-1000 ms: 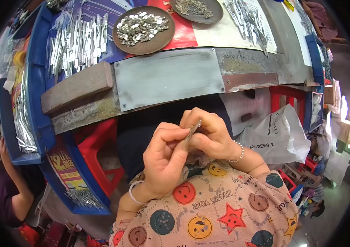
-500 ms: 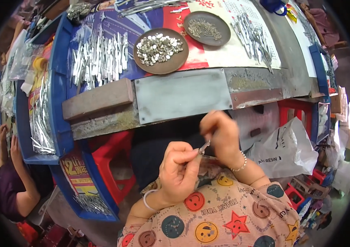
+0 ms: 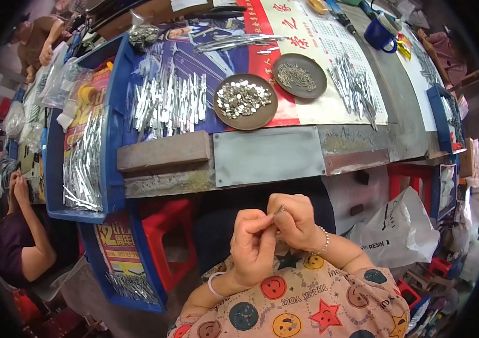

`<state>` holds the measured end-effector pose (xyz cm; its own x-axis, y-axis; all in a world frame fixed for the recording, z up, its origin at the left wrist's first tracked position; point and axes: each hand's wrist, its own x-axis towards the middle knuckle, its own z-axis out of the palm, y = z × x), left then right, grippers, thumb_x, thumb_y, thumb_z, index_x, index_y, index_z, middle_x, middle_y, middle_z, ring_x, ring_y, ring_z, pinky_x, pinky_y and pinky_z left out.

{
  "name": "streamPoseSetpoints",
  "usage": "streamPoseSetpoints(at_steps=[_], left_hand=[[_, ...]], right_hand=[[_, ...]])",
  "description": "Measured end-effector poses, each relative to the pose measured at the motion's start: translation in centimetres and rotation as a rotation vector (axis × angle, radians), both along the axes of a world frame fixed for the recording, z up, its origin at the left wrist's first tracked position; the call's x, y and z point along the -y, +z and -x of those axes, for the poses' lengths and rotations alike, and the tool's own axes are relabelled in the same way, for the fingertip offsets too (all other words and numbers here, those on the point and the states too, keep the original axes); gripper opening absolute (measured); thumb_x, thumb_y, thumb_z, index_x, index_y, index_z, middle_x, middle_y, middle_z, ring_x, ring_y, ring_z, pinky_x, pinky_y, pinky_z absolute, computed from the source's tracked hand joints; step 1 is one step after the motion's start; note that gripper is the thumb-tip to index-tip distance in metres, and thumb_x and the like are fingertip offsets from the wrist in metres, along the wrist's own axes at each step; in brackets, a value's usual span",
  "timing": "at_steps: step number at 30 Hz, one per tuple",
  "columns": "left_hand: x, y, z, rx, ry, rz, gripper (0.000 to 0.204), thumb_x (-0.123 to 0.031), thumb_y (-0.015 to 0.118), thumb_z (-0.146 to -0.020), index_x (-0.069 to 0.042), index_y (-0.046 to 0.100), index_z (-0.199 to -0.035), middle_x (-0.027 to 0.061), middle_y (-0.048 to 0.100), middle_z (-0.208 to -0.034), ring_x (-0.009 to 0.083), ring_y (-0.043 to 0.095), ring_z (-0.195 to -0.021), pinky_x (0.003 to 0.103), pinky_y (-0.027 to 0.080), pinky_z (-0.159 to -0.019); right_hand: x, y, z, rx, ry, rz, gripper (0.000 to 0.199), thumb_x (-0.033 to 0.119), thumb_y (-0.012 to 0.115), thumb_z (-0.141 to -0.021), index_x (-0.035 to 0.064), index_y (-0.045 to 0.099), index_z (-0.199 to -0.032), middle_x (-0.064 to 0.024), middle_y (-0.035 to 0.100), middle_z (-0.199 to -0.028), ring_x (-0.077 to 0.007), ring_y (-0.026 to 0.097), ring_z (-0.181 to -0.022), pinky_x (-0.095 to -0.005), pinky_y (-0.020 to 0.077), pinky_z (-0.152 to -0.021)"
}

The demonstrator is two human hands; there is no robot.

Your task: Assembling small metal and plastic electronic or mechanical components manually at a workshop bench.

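Observation:
My left hand (image 3: 252,242) and my right hand (image 3: 293,224) meet over my lap, just off the table's front edge. Fingers and thumbs of both are closed in a pinch round a small metal piece (image 3: 280,209). Only its shiny tip shows between them, so its kind is unclear. Beyond, a brown plate (image 3: 249,123) holds many round silver pieces. A second dark plate (image 3: 319,85) carries small thin metal pins. Slim metal strips (image 3: 169,104) lie side by side left of the plates. More metal strips (image 3: 355,90) are heaped on the right.
A grey metal plate (image 3: 267,160) and a brown bar (image 3: 163,152) line the table's front edge. Left stands a blue tray (image 3: 113,186) of strips. A blue mug (image 3: 379,36) sits far right. Below are red stools (image 3: 166,239) and a white bag (image 3: 400,231). Another person (image 3: 36,248) works at left.
My right hand has come down to meet my left hand at the small metal piece and now grips there too. The view has tilted, so the table appears lower and further right.

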<state>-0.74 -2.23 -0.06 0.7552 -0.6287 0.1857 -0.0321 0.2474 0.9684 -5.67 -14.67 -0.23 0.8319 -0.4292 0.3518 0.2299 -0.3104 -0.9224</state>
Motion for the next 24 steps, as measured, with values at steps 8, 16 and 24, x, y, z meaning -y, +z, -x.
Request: streamPoseSetpoints(at_steps=[8,16,24], left_hand=[[0.5,0.3,0.3,0.041,0.012,0.057,0.018,0.011,0.055,-0.085,0.000,0.052,-0.099,0.0112,0.051,-0.097,0.0101,0.050,-0.074,0.019,0.043,-0.061],[0.4,0.4,0.0,0.074,0.017,0.064,0.021,0.010,0.054,-0.086,0.000,0.054,-0.105,0.0113,0.049,-0.100,0.0100,0.048,-0.078,0.019,0.042,-0.064],[0.4,0.6,0.2,0.048,0.013,0.050,0.020,0.010,0.052,-0.088,0.002,0.051,-0.106,0.0117,0.047,-0.102,0.0107,0.047,-0.083,0.019,0.042,-0.070]], right_hand=[[0.0,-0.5,0.0,0.160,-0.212,0.346,0.019,0.008,0.064,-0.079,0.0037,0.050,-0.067,-0.0079,0.050,-0.057,-0.0217,0.050,-0.045,-0.0284,0.0386,-0.041],[-0.7,0.6,-0.9,0.275,-0.235,0.177,0.016,0.009,0.067,-0.079,0.0039,0.053,-0.072,-0.0085,0.056,-0.065,-0.0206,0.054,-0.051,-0.0285,0.0428,-0.046],[0.4,-0.5,-0.2,0.076,-0.006,0.253,0.016,0.008,0.065,-0.079,0.0035,0.052,-0.071,-0.0081,0.053,-0.063,-0.0223,0.050,-0.047,-0.0294,0.0388,-0.043]])
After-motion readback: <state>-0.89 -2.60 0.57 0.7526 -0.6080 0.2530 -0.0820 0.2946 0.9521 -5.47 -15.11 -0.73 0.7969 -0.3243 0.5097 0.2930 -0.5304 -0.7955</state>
